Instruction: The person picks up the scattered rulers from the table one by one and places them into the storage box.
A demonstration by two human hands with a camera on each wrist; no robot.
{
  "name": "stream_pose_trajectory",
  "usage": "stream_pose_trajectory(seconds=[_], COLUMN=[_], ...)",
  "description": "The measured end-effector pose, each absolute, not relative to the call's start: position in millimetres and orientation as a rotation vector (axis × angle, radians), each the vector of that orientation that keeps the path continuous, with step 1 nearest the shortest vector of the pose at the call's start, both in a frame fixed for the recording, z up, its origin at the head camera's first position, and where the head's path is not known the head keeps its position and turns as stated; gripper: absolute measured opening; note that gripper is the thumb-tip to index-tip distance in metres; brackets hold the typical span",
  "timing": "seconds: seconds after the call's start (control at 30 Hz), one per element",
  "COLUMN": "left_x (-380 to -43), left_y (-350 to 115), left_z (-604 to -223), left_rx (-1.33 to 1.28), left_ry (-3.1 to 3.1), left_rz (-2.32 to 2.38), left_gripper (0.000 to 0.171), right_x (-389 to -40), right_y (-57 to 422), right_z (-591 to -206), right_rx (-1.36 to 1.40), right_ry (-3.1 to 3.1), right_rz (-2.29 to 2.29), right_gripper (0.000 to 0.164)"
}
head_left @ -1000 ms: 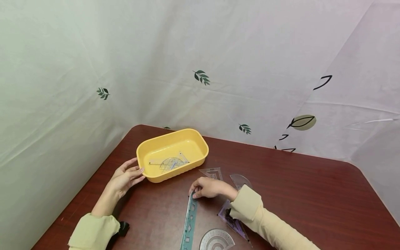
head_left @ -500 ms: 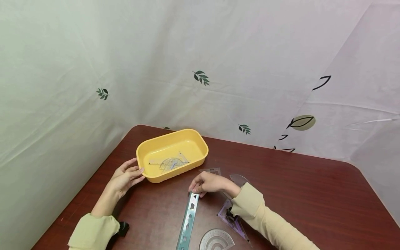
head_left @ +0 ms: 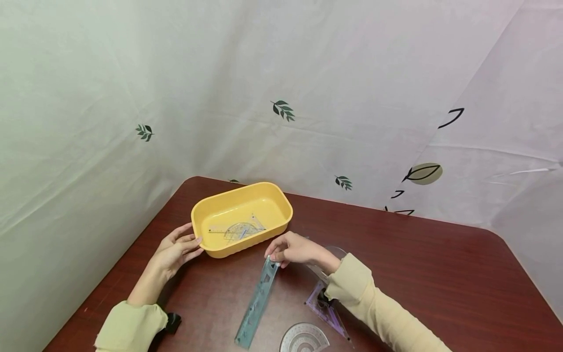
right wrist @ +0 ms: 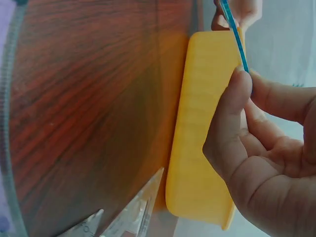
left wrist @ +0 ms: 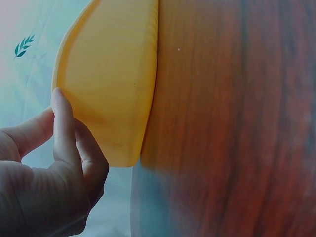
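My right hand pinches one end of a teal ruler with cut-out shapes between thumb and finger. The ruler slants down toward the near left over the table; edge-on, it is a thin teal strip in the right wrist view. A yellow plastic bin stands at the back left. My left hand holds the bin's left rim, thumb and fingers at its edge. A clear protractor and other clear measuring pieces lie inside the bin.
On the brown table, a clear half-round protractor lies near the front. A purple-edged set square is partly under the right sleeve. A clear triangle lies by the bin. Patterned white cloth hangs behind.
My right hand has lifted the ruler and moved slightly toward the bin; the ruler's near end has swung left. My left hand and the bin stay in place.
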State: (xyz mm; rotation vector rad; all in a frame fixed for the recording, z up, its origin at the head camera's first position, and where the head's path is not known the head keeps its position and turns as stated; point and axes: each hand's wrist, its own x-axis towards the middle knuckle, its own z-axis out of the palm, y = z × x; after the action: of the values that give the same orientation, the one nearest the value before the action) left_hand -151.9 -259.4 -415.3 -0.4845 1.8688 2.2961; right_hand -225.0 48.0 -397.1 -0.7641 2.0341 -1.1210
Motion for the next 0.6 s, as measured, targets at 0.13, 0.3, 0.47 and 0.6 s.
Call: stream_pose_trajectory(seconds=[0.13, 0.3, 0.47, 0.6], left_x=[-152, -152, -152, -152], left_y=[-261, -262, -259, -259], left_z=[-417, -417, -415, -414], left_rx=[-0.465, -0.454, -0.48, -0.479], left_ry=[1.864, 1.861, 1.861, 1.867], left_rz=[2.316, 2.318, 2.3, 2.293], left_gripper=[0.082, 0.083, 0.084, 0.084], right_x=[-228, -232, -238, -243], right_y=[49, 50, 51, 52], right_z=[-393, -387, -382, -376], right_rx=[-0.754, -0.747, -0.812, -0.837], right_ry=[2.073, 2.085, 2.107, 2.153], right_rz=[-1.15, -1.201, -1.239, -1.217], right_gripper=[0.014, 0.016, 0.019, 0.019])
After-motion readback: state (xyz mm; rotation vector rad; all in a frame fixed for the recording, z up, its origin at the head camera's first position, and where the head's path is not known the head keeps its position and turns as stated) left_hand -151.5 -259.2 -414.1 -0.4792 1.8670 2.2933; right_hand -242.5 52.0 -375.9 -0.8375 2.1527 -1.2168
